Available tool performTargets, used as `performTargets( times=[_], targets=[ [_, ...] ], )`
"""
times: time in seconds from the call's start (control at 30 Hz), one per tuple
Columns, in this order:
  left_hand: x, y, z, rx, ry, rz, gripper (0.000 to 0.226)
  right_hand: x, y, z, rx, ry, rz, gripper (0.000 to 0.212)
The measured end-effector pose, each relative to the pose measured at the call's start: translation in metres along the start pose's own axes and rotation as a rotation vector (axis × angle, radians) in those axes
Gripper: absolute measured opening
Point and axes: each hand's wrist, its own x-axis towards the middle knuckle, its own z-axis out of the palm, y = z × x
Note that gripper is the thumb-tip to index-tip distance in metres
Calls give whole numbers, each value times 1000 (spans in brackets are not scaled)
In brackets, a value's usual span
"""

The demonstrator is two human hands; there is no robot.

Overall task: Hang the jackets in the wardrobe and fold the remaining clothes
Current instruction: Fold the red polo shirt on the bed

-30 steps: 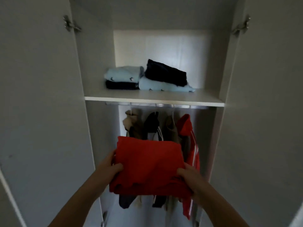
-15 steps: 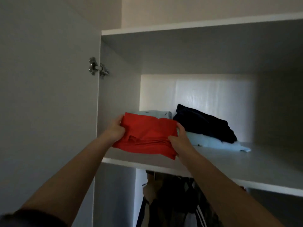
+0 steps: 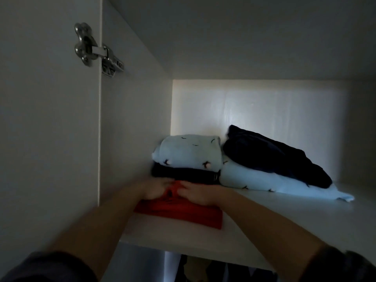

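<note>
Folded red garment [image 3: 179,212] lies on the wardrobe shelf [image 3: 284,220], near-left, its far edge touching or just short of the left stack.

Left hand [image 3: 154,189] and right hand [image 3: 195,193] rest side by side on the garment's far part. The fabric is bunched up between them. Motion blur: cannot tell whether the fingers pinch the cloth or press flat on it.

Left stack: light blue folded piece [image 3: 189,151] on a dark folded piece [image 3: 183,175]. To its right, a navy piece [image 3: 274,155] lies tilted on a second light blue piece [image 3: 264,180].

Risks, as judged:
- Pushing farther in would shove the dark piece and skew the left stack.
- The bunched ridge, if not smoothed, spoils the fold.
- Pulling the hands back with cloth caught would drag the garment toward the near shelf edge, above the hanging clothes [image 3: 213,269].
</note>
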Motion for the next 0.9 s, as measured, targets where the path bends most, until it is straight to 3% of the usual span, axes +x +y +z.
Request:
performTargets(
  times=[0.1, 0.27, 0.37, 0.5, 0.63, 0.77, 0.9],
  targets=[
    [-2, -13, 18, 120, -70, -50, 50, -7, 17, 17, -64, -165, 41, 81],
    [9, -17, 17, 196, -98, -111, 51, -11, 27, 13, -211, -195, 3, 103],
    [22, -25, 18, 160, -47, -167, 51, 6, 29, 15, -186, -155, 6, 100],
    [34, -30, 11, 326, -23, -106, 42, 33, 37, 14, -174, -112, 24, 98],
    [35, -21, 10, 409, 55, -231, 35, 32, 37, 17, -140, -26, 1, 94],
    [-7, 12, 17, 531, 149, -345, 34, -35, 32, 22, -144, 50, -69, 74],
    [-97, 53, 31, 300, 334, -275, 42, -158, 43, 23, -70, 112, -28, 67]
  ],
)
